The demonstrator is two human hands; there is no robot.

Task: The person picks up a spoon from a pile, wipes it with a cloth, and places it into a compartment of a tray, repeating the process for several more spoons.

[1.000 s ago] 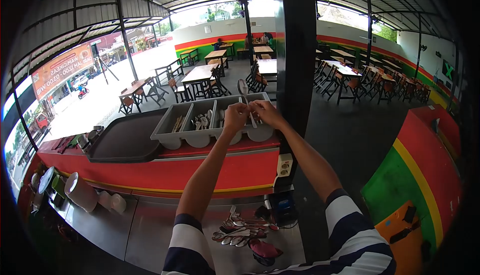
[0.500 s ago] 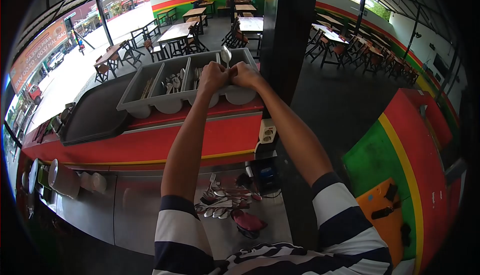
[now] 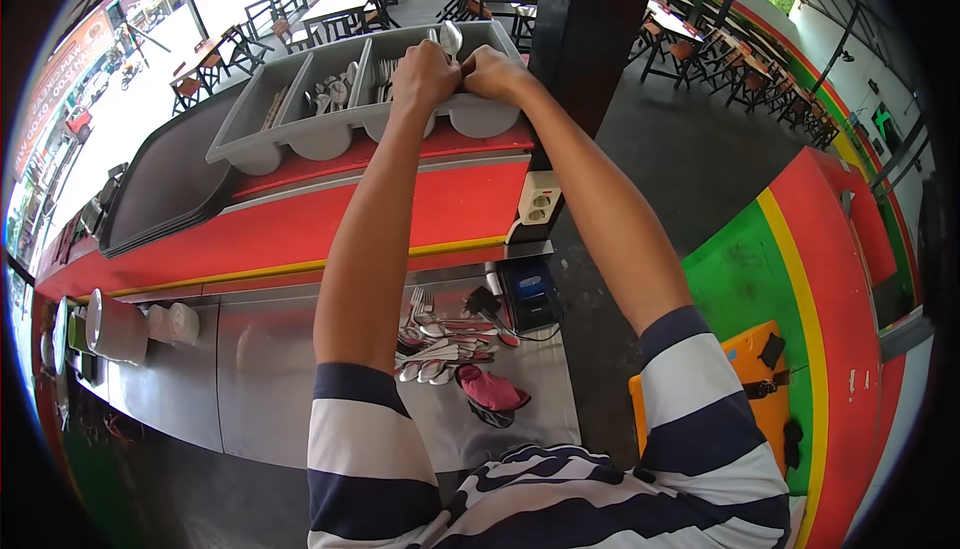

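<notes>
Both my hands are raised over the right end of a grey divided cutlery tray (image 3: pixel 262 156). My left hand (image 3: pixel 425 76) and my right hand (image 3: pixel 493 77) are closed close together around upright spoons (image 3: pixel 452 39), whose bowls stick up above the fingers; the handles are hidden. Other compartments hold small spoons (image 3: pixel 333 92), forks (image 3: pixel 386 73) and thin wooden-looking pieces (image 3: pixel 274 109). Down on the steel counter (image 3: pixel 270 369) lies a pile of forks and spoons (image 3: pixel 440 344) beside a dark red cloth (image 3: pixel 492 389).
Stacked dark trays (image 3: pixel 165 174) lie left of the cutlery tray on the red ledge (image 3: pixel 400 207). A black pillar (image 3: pixel 595 39) stands just right of it, above a wall socket (image 3: pixel 540 199). A black device (image 3: pixel 530 294) and a white container (image 3: pixel 120 327) are on the counter.
The view has tilted down, so the tray and hands sit higher in the picture. A second spoon bowl edge now shows beside the first. Both hands stay together at the tray's right end.
</notes>
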